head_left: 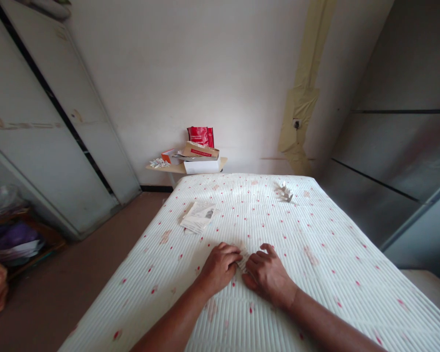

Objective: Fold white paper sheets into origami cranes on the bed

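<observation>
Both my hands rest on a white ribbed mattress (315, 244) with small red marks. My left hand (220, 266) and my right hand (267, 274) lie side by side, fingers curled and pressed on a small piece of printed paper (243, 259) between them. Only a sliver of that paper shows. A stack of printed paper sheets (198, 216) lies farther up on the left of the mattress. A small folded paper figure (285, 192) stands near the far edge on the right.
A low wooden table (168, 167) beyond the mattress holds a white box (202, 166), a red bag (201, 135), and small paper bits. Grey wardrobe doors (40, 146) stand left, with bags (7, 239) on the floor. Grey panels line the right wall.
</observation>
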